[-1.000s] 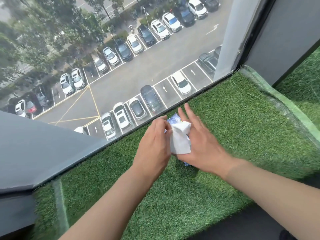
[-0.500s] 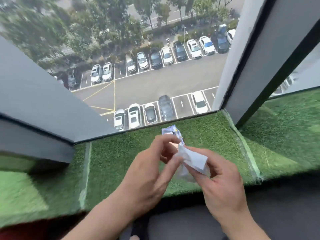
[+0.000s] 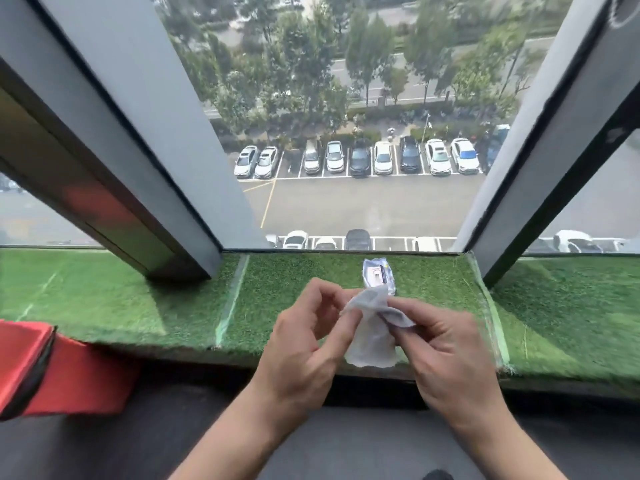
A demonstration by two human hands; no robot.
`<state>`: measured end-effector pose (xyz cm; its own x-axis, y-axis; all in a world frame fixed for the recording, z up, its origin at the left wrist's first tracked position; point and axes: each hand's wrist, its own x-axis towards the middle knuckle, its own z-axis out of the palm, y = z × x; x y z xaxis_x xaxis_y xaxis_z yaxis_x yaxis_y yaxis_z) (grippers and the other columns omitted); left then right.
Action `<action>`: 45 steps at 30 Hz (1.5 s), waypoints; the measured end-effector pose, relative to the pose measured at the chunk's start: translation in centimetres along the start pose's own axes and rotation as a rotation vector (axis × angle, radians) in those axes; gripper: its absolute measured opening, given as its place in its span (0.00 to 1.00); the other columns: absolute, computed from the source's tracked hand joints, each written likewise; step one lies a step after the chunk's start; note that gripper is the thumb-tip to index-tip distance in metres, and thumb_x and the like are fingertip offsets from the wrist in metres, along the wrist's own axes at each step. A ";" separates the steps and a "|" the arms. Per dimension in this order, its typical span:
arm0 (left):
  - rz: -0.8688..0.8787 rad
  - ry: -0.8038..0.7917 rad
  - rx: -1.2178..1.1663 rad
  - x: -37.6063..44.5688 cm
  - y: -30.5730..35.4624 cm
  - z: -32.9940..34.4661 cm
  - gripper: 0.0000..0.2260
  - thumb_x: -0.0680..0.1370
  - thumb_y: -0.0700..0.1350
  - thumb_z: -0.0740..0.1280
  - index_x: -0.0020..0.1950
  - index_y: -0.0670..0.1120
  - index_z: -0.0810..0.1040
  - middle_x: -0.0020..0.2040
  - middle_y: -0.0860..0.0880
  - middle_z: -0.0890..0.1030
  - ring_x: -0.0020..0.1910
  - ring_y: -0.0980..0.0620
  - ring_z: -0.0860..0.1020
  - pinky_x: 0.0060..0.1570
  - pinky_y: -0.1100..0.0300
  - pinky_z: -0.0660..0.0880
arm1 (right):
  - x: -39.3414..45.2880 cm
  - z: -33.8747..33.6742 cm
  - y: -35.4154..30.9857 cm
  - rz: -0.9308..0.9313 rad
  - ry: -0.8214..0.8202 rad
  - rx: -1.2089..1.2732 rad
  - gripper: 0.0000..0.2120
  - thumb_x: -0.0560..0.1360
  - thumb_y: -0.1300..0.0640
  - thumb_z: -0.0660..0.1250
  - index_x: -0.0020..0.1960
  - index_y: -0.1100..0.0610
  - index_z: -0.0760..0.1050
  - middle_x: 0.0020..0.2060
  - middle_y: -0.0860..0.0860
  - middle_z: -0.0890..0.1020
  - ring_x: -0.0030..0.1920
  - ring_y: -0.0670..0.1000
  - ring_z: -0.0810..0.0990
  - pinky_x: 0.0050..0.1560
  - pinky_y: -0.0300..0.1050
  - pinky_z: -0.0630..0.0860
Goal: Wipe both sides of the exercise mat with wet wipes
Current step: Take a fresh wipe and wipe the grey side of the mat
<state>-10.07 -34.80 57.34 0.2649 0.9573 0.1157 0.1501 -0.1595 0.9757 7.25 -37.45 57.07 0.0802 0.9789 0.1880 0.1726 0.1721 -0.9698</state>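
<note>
Both hands hold one white wet wipe [image 3: 372, 336] above the grass-covered window ledge [image 3: 294, 282]: left hand [image 3: 304, 344] pinches its left edge, right hand [image 3: 446, 351] pinches its right. The wipe packet [image 3: 377, 274] lies on the ledge behind.

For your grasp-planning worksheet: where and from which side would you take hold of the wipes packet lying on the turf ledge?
Probably the wipes packet by its two long side edges, from above: it lies flat on the turf ledge, narrow across, with turf bare both sides.
</note>
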 end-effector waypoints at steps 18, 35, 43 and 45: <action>-0.531 -0.097 -0.317 -20.2 3.8 -7.7 0.10 0.74 0.47 0.78 0.47 0.47 0.79 0.42 0.45 0.81 0.42 0.48 0.77 0.47 0.51 0.74 | -17.9 7.2 -6.8 0.546 -0.136 0.555 0.15 0.70 0.45 0.78 0.48 0.56 0.86 0.51 0.64 0.87 0.48 0.58 0.88 0.43 0.49 0.85; -0.288 0.213 -0.469 -33.9 7.3 -2.0 0.32 0.72 0.29 0.71 0.71 0.54 0.75 0.62 0.38 0.81 0.57 0.35 0.81 0.59 0.39 0.77 | -28.2 4.3 -7.5 0.691 -0.659 0.810 0.19 0.85 0.52 0.63 0.71 0.60 0.79 0.66 0.60 0.83 0.64 0.59 0.84 0.56 0.47 0.83; -0.474 0.044 -0.345 -36.2 4.2 -9.4 0.25 0.72 0.56 0.77 0.60 0.41 0.81 0.54 0.43 0.83 0.51 0.43 0.82 0.52 0.52 0.75 | -28.6 11.7 -8.0 0.472 -0.213 0.413 0.29 0.69 0.36 0.78 0.48 0.64 0.86 0.40 0.66 0.85 0.36 0.56 0.80 0.36 0.47 0.74; -0.409 0.105 -0.437 -36.0 2.9 -11.2 0.22 0.74 0.58 0.75 0.51 0.38 0.80 0.47 0.43 0.80 0.48 0.46 0.78 0.51 0.54 0.76 | -28.6 14.7 -7.8 0.435 -0.225 0.304 0.41 0.62 0.26 0.77 0.45 0.67 0.83 0.34 0.62 0.82 0.33 0.55 0.78 0.34 0.48 0.75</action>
<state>-29.82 -67.04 58.08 0.1690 0.9423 -0.2890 -0.1908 0.3190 0.9284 -10.79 -65.18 56.96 -0.1362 0.9603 -0.2433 -0.1225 -0.2600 -0.9578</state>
